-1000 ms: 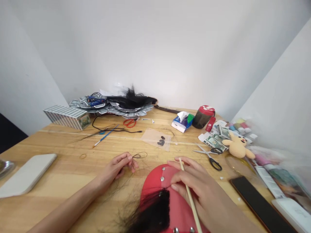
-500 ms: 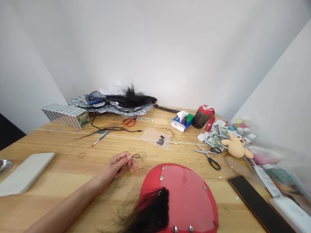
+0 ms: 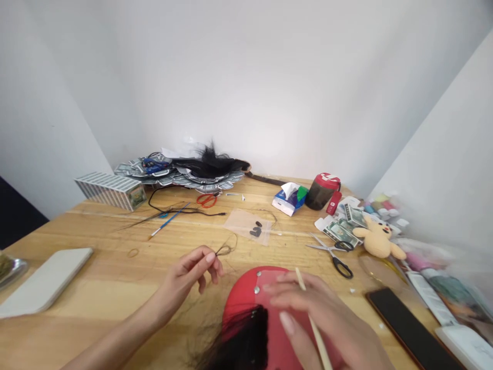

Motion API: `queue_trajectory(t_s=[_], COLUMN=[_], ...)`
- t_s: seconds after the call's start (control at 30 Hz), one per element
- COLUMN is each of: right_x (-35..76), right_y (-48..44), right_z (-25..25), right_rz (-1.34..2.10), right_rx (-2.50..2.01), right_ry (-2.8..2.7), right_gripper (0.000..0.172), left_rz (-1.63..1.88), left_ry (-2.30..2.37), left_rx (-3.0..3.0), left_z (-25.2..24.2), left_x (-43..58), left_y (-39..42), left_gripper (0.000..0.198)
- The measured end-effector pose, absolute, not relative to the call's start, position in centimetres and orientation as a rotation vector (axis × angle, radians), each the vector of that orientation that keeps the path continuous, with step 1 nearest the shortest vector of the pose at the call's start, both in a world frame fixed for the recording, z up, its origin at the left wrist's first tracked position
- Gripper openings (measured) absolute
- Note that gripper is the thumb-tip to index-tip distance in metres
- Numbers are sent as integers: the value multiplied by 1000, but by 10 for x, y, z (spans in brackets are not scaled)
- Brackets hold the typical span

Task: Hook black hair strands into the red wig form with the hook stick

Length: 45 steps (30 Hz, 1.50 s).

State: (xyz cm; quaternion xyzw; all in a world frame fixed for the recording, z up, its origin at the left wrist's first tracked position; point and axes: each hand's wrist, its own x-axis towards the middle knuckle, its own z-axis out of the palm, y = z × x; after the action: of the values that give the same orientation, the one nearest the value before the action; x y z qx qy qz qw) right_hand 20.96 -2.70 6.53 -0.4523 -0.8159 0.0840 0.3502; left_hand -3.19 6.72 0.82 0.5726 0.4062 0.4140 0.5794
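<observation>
A red dome-shaped form [image 3: 246, 293] studded with metal pins sits at the near edge of the wooden table [image 3: 96, 267], with black hair [image 3: 242, 339] fastened on its near side. My left hand [image 3: 188, 275] pinches a thin looped strand of hair [image 3: 225, 249] just left of the dome, thumb and forefinger closed on it. My right hand [image 3: 319, 318] hovers over the dome, slightly blurred, gripping a thin wooden stick [image 3: 313, 321] that points away from me.
Black-handled scissors [image 3: 335, 254], a plush toy [image 3: 379, 237], banknotes, a tissue pack [image 3: 287, 198] and a red-lidded cup [image 3: 321, 190] lie at right. A dark phone [image 3: 412, 329] is near right. Orange scissors, a blue brush, a striped box and a hair pile sit far left.
My right hand left the view half a second ago and is back over the red dome with the stick. My left hand has lifted slightly with the strand.
</observation>
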Motion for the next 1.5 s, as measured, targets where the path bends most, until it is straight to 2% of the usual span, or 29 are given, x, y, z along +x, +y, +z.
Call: queue_trajectory(t_s=[0.07, 0.23, 0.37, 0.5, 0.6, 0.73, 0.87, 1.0, 1.1, 1.2, 1.4, 1.5], right_x=[210, 201, 202, 207, 210, 213, 216, 217, 216, 216, 225, 237], right_y=[-20, -11, -9, -10, -8, -4, 0, 2, 3, 5, 5, 6], right_z=[63, 64, 71, 78, 85, 88, 83, 78, 75, 72, 76, 85], right_rz=[345, 724, 875, 867, 841, 700, 525, 458, 598, 779, 1190, 1234], right_rx=[-1330, -1411, -1273, -1271, -1226, -1208, -1252, -1331, -1323, -1243, -1118, -1104], right_ry=[-2016, -1871, -1681, -1560, -1539, -1575, -1659, -1662, -1627, -1598, -1411, -1360], right_gripper=[20, 34, 19, 20, 19, 18, 16, 11, 18, 15, 30, 34], left_rz=[980, 1045, 1009, 923, 908, 941, 944, 990, 1026, 1001, 824, 792], left_ry=[926, 879, 837, 828, 860, 942, 985, 982, 981, 980, 779, 632], left_rx=[1363, 1592, 1821, 1934, 1897, 1733, 1784, 1839, 1924, 1938, 1428, 1197], left_z=[19, 40, 52, 62, 65, 66, 69, 67, 65, 65, 79, 87], left_x=[-26, -6, 12, 26, 33, 39, 44, 44, 41, 38, 28, 18], left_y=[55, 26, 19, 23, 28, 33, 38, 43, 45, 48, 55, 63], left_gripper=[45, 32, 25, 29, 22, 27, 19, 28, 21, 18, 31, 33])
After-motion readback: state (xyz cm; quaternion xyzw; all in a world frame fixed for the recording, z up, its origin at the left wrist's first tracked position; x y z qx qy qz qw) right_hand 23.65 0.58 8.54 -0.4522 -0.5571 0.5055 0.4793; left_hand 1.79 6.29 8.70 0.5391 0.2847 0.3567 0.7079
